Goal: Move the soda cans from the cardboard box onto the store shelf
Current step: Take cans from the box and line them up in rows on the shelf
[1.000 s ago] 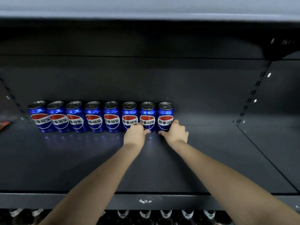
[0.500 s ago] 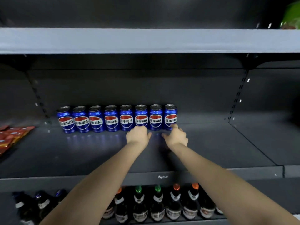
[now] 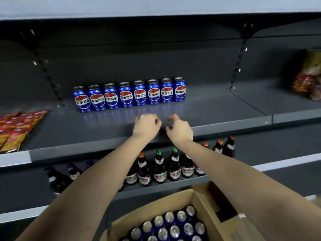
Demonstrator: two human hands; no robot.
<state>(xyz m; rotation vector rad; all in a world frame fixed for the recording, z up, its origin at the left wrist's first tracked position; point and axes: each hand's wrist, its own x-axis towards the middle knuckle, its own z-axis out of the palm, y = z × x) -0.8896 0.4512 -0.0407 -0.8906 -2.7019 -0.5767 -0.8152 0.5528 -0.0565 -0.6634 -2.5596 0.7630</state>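
Note:
Several blue soda cans (image 3: 132,94) stand in a row at the back of the dark grey store shelf (image 3: 217,110). My left hand (image 3: 146,125) and my right hand (image 3: 179,129) hover side by side over the shelf's front part, fingers loosely curled, holding nothing, well short of the cans. The open cardboard box (image 3: 175,202) sits at the bottom of the view. It holds several more blue cans (image 3: 171,225), seen from their silver tops.
Red snack packets (image 3: 15,127) lie at the shelf's left end and snack bags (image 3: 311,79) at the far right. Dark glass bottles (image 3: 161,169) line the shelf below. Another shelf board (image 3: 156,7) runs overhead.
Both hands have let go of the two rightmost cans and drawn back toward the shelf's front edge. The view has pulled back and down, bringing the cardboard box into sight.

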